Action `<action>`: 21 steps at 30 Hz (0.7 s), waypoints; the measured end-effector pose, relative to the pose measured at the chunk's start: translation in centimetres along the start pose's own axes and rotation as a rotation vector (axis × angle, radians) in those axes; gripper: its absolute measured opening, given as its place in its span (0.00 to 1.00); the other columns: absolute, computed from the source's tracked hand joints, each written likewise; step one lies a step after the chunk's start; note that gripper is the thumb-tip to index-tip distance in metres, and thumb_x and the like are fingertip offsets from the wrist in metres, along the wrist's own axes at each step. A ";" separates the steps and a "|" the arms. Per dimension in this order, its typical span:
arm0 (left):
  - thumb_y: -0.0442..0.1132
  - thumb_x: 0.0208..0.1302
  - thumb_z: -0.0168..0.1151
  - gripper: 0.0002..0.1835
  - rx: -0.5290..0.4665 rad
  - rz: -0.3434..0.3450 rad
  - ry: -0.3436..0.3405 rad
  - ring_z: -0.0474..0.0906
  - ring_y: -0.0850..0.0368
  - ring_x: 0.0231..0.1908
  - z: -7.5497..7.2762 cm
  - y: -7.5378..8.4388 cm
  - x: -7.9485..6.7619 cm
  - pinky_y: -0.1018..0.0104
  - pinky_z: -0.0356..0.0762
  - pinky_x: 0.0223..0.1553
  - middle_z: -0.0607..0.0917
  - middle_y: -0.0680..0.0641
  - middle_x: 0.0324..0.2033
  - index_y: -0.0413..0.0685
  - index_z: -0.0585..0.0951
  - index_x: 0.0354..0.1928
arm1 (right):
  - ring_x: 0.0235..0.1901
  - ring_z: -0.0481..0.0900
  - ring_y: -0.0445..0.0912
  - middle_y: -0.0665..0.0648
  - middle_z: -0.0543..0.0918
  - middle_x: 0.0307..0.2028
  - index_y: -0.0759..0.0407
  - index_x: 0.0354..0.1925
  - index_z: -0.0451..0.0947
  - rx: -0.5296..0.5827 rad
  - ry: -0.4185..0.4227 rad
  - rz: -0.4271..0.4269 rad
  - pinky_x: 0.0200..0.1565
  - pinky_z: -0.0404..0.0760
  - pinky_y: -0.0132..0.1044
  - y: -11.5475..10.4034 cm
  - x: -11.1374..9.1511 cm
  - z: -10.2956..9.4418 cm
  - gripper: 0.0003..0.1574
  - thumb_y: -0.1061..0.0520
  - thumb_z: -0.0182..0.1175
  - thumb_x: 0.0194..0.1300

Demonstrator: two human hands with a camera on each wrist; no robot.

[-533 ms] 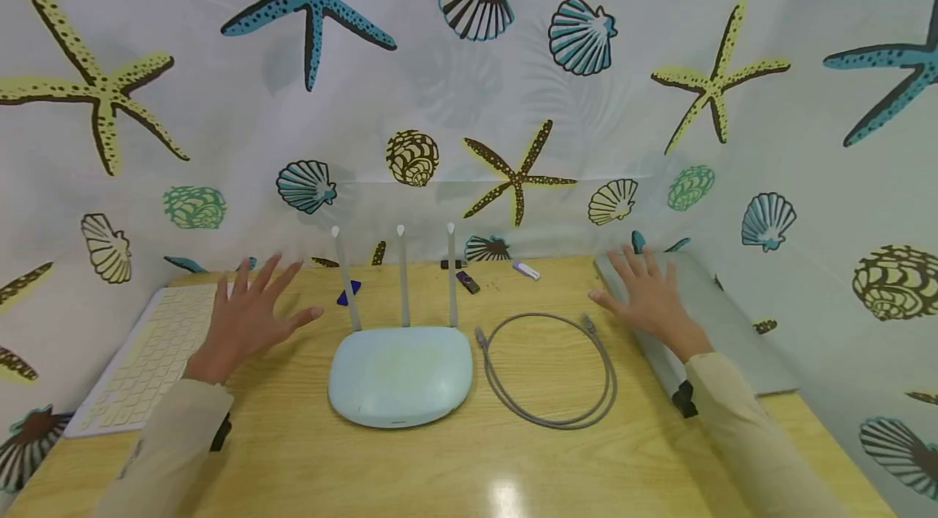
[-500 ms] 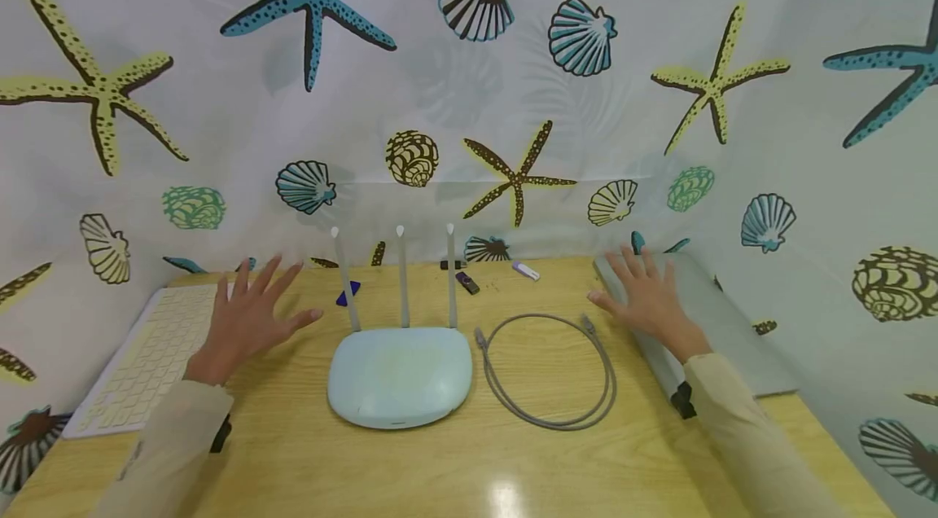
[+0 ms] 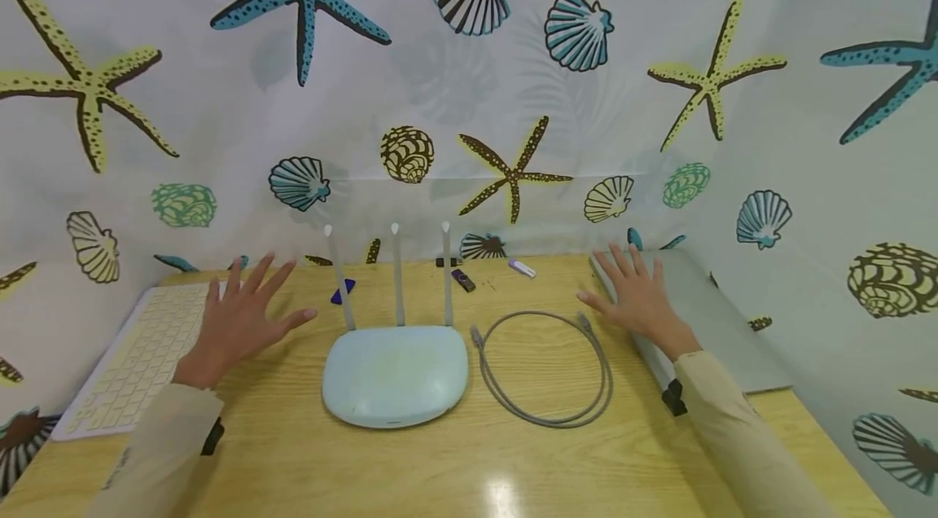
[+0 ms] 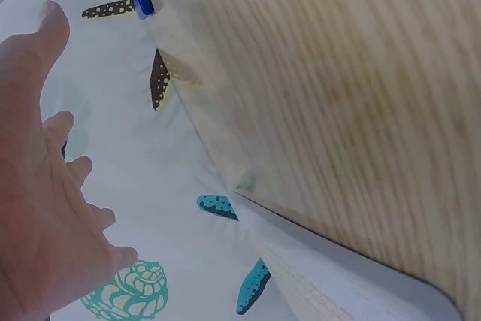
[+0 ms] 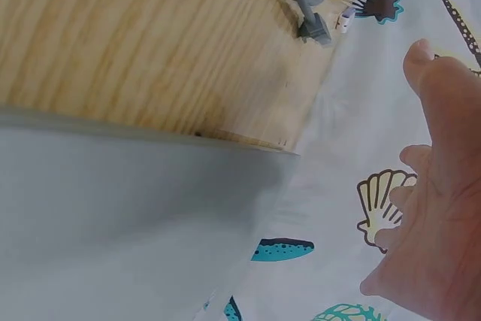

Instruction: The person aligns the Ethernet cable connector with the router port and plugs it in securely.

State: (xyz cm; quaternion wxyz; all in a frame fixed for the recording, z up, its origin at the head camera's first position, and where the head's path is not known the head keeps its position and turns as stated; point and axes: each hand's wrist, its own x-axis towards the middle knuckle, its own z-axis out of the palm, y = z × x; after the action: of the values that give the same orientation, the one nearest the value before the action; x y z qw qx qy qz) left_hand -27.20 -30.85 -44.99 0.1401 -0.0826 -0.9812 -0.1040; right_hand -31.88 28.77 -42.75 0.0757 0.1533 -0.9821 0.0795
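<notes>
In the head view my left hand (image 3: 238, 322) hovers with fingers spread beside the white keyboard (image 3: 139, 363), holding nothing. My right hand (image 3: 641, 302), its fingers also spread, is above the edge of a flat grey laptop (image 3: 718, 322). Between the hands a pale blue-white router (image 3: 396, 379) stands on the table with three upright antennas. To its right lies a grey network cable (image 3: 564, 423) bent into a loop, a plug at each end. Both wrist views show the hands raised, the left over the keyboard's side (image 4: 361, 261) and the right over the laptop (image 5: 120, 216).
Behind the router lie a small blue object (image 3: 343, 291), a dark USB stick (image 3: 463, 280), a small black piece (image 3: 449, 262) and a white-purple USB stick (image 3: 523, 268). A shell-and-starfish curtain (image 3: 454, 94) closes off the wooden table's (image 3: 410, 477) back and sides.
The head view has shifted a little, so everything sits slightly further left. Both hands keep their spread pose, and the objects stay where they were.
</notes>
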 end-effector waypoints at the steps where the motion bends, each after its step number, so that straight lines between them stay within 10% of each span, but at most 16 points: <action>1: 0.73 0.57 0.57 0.50 -0.009 0.001 -0.005 0.36 0.24 0.73 -0.1 0.1 0.0 0.20 0.34 0.64 0.53 0.37 0.76 0.60 0.54 0.77 | 0.76 0.33 0.67 0.63 0.42 0.78 0.50 0.78 0.45 -0.004 -0.003 0.002 0.66 0.28 0.76 -0.1 0.0 -0.1 0.54 0.29 0.52 0.67; 6: 0.70 0.59 0.57 0.49 -0.024 0.005 -0.003 0.38 0.25 0.73 -0.3 0.8 0.0 0.21 0.35 0.65 0.53 0.36 0.75 0.59 0.53 0.77 | 0.76 0.35 0.67 0.63 0.43 0.78 0.51 0.78 0.46 -0.013 -0.008 -0.009 0.67 0.29 0.76 -0.6 -0.1 -0.5 0.54 0.29 0.53 0.66; 11: 0.59 0.68 0.57 0.39 -0.077 0.022 -0.001 0.60 0.25 0.65 -1.0 2.0 -0.1 0.23 0.59 0.57 0.63 0.31 0.69 0.47 0.61 0.73 | 0.75 0.42 0.69 0.63 0.45 0.78 0.52 0.78 0.45 0.048 0.018 -0.075 0.66 0.39 0.78 -2.6 -0.5 -0.8 0.52 0.33 0.55 0.68; 21: 0.56 0.74 0.50 0.26 -0.240 -0.035 -0.091 0.81 0.38 0.49 -1.5 5.2 -1.5 0.44 0.81 0.41 0.81 0.36 0.55 0.42 0.75 0.61 | 0.58 0.76 0.65 0.70 0.72 0.61 0.65 0.69 0.62 0.793 -0.025 -0.022 0.55 0.80 0.56 -8.5 -1.6 -0.6 0.33 0.49 0.53 0.74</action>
State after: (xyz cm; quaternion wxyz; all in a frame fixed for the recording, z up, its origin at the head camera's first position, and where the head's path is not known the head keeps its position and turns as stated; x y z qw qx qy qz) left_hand -24.44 -26.41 -43.09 0.0828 -0.0860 -0.9683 -0.2193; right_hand -27.65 21.31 -41.26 -0.0003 0.1820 -0.8744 0.4498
